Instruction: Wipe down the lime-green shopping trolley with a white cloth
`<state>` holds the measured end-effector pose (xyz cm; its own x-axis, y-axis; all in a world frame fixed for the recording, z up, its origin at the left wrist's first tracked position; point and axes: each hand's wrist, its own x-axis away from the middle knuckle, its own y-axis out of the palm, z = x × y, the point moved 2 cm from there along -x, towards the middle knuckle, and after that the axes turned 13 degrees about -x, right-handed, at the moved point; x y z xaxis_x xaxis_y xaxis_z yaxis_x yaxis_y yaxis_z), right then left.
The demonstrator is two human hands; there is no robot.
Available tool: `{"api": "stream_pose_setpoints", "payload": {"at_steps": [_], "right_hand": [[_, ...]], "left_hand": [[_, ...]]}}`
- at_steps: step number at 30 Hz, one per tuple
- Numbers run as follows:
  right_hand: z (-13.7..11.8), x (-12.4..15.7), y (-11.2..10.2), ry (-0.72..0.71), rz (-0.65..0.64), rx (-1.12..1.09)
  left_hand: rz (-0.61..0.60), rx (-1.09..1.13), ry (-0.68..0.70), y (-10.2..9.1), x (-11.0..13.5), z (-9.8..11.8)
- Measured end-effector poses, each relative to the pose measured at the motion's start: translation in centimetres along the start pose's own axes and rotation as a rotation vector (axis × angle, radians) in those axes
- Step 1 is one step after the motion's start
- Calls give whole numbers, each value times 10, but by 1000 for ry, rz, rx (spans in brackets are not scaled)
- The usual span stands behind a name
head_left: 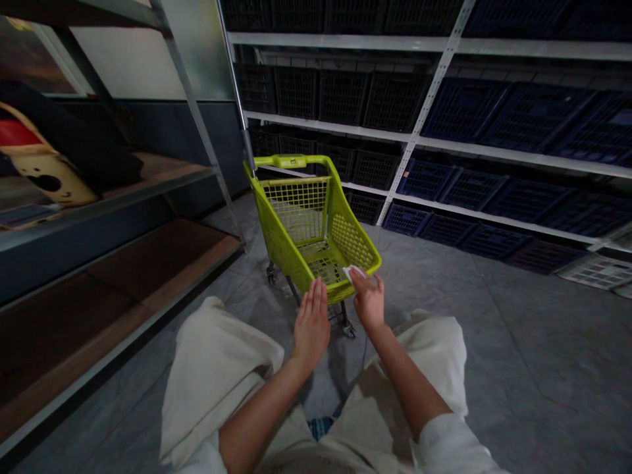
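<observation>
A small lime-green plastic shopping cart [296, 210] stands on the grey floor just ahead of me, its handle on the far side. My left hand [311, 322] is flat with fingers together and stretched out, fingertips touching the cart's near rim. My right hand [368, 296] is closed on a small white cloth or wipe [353, 271] pressed against the near right corner of the rim. The basket looks bare inside. My knees in pale trousers show at the bottom.
Metal shelving [419, 141] with several dark and blue plastic crates [518, 112] runs along the back and right. To the left stands a rack of wooden shelves [148, 263] holding a beige and red object [44, 171]. Grey tiled floor [518, 342] spreads to the right.
</observation>
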<state>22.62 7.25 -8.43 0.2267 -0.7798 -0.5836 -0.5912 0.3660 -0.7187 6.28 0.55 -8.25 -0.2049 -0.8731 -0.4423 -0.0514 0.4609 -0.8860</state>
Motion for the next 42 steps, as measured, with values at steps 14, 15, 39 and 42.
{"api": "stream_pose_setpoints", "payload": {"at_steps": [14,15,39,42], "right_hand": [[67,-12,-33,-18,-25,79],[67,-12,-32,20,3,94],[19,4,-7,10,58,27],[-31,9,15,-78,-18,-57]], "left_hand": [[-11,-23,28,0,5,-12],[-5,-16,24,0,5,-11],[9,15,-4,-2,5,-10],[14,26,-11,-1,4,-8]]}}
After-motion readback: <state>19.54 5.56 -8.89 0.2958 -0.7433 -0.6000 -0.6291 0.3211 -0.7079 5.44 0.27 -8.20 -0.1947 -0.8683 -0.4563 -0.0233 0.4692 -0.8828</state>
